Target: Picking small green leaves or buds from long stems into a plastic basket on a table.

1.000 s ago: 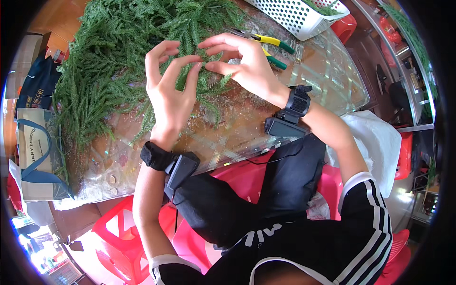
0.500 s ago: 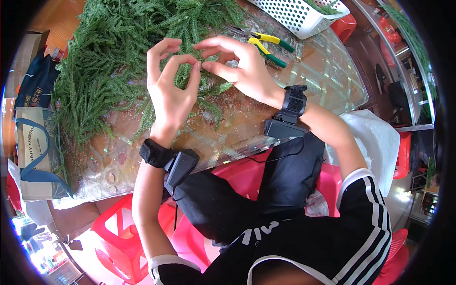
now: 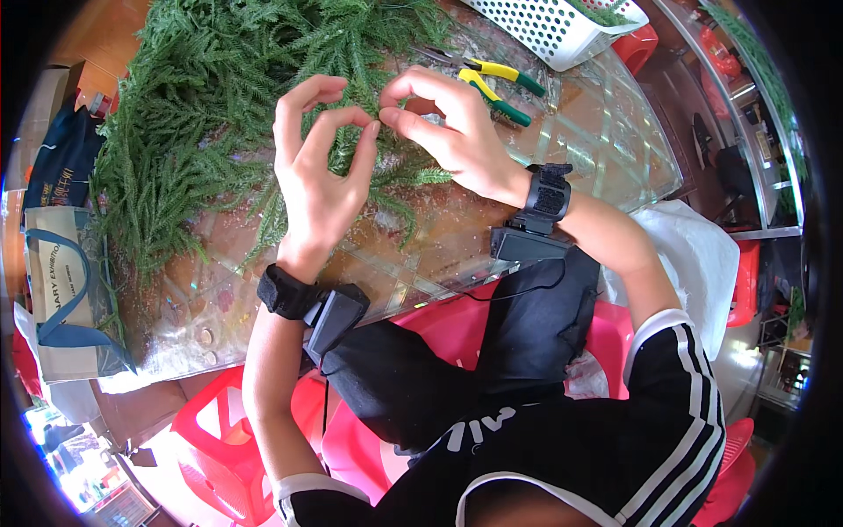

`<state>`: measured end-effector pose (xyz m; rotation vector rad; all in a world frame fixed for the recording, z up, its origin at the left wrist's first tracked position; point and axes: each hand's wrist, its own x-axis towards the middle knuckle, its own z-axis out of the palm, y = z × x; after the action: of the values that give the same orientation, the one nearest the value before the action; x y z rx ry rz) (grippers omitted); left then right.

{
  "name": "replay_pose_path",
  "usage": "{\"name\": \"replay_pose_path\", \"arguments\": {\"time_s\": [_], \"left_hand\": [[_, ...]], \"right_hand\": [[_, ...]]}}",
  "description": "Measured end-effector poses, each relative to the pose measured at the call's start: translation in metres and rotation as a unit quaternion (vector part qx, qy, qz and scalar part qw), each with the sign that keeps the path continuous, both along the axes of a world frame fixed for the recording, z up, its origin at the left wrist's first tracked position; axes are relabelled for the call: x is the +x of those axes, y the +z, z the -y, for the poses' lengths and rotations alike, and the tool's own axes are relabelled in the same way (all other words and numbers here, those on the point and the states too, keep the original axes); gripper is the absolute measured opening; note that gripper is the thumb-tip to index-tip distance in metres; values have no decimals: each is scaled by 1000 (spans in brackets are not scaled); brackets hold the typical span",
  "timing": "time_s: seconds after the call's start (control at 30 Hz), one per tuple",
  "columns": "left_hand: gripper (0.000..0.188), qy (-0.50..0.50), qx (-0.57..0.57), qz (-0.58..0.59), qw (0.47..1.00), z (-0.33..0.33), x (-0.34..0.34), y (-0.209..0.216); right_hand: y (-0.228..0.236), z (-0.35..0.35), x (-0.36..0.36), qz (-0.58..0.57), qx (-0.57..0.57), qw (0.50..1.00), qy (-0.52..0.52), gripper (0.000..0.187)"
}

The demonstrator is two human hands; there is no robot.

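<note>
My left hand (image 3: 318, 176) and my right hand (image 3: 457, 132) meet over the table, thumbs and forefingers closed at the tips. Between them is a green artificial pine sprig (image 3: 408, 178), its needled branches spreading below the fingertips toward the right. Its stem, pinched at the fingertips, is too small to make out clearly. Behind and left of my hands lies a large heap of similar pine sprigs (image 3: 211, 105). Beyond my right hand, pliers (image 3: 492, 83) with yellow and green handles rest on the table, jaws pointing left.
A white perforated basket (image 3: 549, 35) stands at the far right with greenery inside. A tote bag (image 3: 66, 299) with blue handles is by the table's left edge. The glossy table (image 3: 606, 149) carries scattered debris. A red stool (image 3: 219, 448) stands below, left of my legs.
Both hands have shifted slightly right, with the sprig moving along. My right fingers have curled in more, and the fingertips of both hands remain close together.
</note>
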<state>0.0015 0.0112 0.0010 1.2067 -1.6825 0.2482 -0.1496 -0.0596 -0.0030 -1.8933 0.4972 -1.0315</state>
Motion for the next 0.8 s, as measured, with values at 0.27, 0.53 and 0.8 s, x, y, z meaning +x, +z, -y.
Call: {"name": "replay_pose_path", "arguments": {"time_s": [0.27,0.53,0.8], "left_hand": [[13,-2,14,-6,1000,0,0,0],[10,-12,47,-32,998,1,1,-2],[10,-10,59,-30,998,0,1,0]], "right_hand": [[-3,1,1,6,53,999,9,7],[-5,1,3,7,37,999,13,6],[-5,1,2,16,-42,999,13,5]]}}
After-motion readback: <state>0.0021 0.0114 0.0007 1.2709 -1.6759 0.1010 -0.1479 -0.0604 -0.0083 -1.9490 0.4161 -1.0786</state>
